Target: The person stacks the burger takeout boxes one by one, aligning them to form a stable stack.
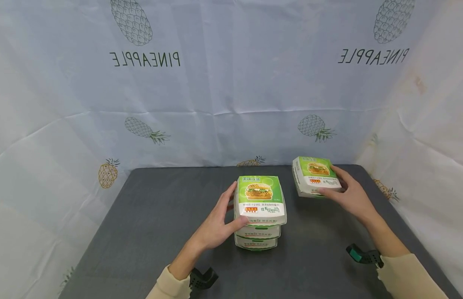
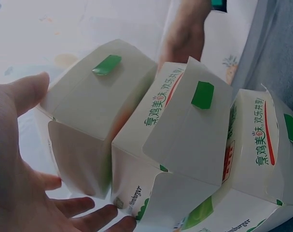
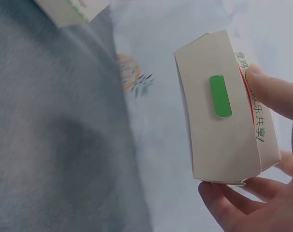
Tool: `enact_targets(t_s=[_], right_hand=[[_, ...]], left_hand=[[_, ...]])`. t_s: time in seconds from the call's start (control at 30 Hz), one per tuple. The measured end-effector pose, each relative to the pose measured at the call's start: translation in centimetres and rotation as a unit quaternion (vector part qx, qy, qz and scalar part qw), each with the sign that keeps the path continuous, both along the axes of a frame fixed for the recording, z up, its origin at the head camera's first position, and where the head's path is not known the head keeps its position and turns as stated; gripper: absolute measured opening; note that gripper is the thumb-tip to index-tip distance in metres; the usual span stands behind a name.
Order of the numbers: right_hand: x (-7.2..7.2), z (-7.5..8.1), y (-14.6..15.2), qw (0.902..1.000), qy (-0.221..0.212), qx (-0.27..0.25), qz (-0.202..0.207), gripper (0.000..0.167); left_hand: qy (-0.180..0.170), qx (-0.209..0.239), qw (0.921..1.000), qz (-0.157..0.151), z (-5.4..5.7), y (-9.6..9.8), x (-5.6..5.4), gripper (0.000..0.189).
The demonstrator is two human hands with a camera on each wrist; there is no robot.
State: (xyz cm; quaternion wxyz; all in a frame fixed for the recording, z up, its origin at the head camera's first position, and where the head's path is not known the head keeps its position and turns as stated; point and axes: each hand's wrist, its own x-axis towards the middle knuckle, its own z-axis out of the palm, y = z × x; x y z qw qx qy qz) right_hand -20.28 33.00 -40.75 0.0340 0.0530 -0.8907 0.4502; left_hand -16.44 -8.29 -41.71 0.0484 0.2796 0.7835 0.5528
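Three burger boxes stand in a stack on the dark table. The top burger box (image 1: 259, 201) has a green and white lid with a burger picture and sits slightly askew on the middle burger box (image 2: 180, 125) and the bottom burger box (image 1: 255, 243). At the stack's left side is my left hand (image 1: 217, 224), its thumb by the top box's front edge and its fingers spread along the side. My right hand (image 1: 349, 193) grips another burger box (image 1: 316, 176) by its right side, thumb in front, above the table's far right part. Its underside is hidden in the head view.
The dark grey table (image 1: 171, 207) reaches back to a white pineapple-print cloth (image 1: 231, 83), which also hangs at both sides. Black wrist bands (image 1: 203, 278) are worn on both arms, below light sleeves.
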Motion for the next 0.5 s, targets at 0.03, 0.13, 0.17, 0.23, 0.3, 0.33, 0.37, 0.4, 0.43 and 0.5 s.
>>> enact_targets(t_s=[0.03,0.13,0.17,0.23,0.3,0.33,0.37,0.4,0.43,0.5], right_hand=[[0.2,0.3,-0.2,1.0,0.001,0.0,-0.001,0.096],[0.7,1.4,-0.8,1.0,0.005,0.001,-0.001,0.095],[0.9,1.7,-1.0,1.0,0.008,0.004,-0.002,0.095],[1.2,2.3,-1.3,0.9999,0.014,0.003,-0.001,0.094],[1.6,2.8,-1.6,0.9998,0.022,0.001,-0.001,0.093],[1.7,3.0,-1.8,0.9997,0.026,-0.001,0.0,0.093],[1.9,3.2,-1.9,0.9995,0.031,-0.005,0.001,0.092],[2.0,3.4,-2.1,0.9993,0.036,-0.008,0.002,0.092],[2.2,3.6,-2.3,0.9991,0.041,-0.01,0.003,0.091],[2.4,4.0,-2.6,0.9986,0.05,-0.016,0.007,0.091]], left_hand=[[0.0,0.0,1.0,0.0,0.0,0.0,0.0,0.089],[0.001,-0.002,1.0,0.001,0.0,0.0,0.0,0.089],[0.0,-0.003,1.0,0.002,0.0,0.0,0.0,0.088],[-0.001,-0.005,1.0,0.003,0.1,0.0,0.1,0.088],[-0.001,-0.006,1.0,0.003,0.1,0.0,0.1,0.089],[0.0,-0.006,1.0,0.003,0.1,0.0,0.1,0.089],[0.0,-0.006,1.0,0.003,0.1,0.0,0.1,0.089],[0.0,-0.007,1.0,0.003,0.1,0.0,0.1,0.089],[0.0,-0.007,1.0,0.004,0.1,0.0,0.1,0.089],[0.002,-0.007,1.0,0.003,0.1,0.0,0.1,0.089]])
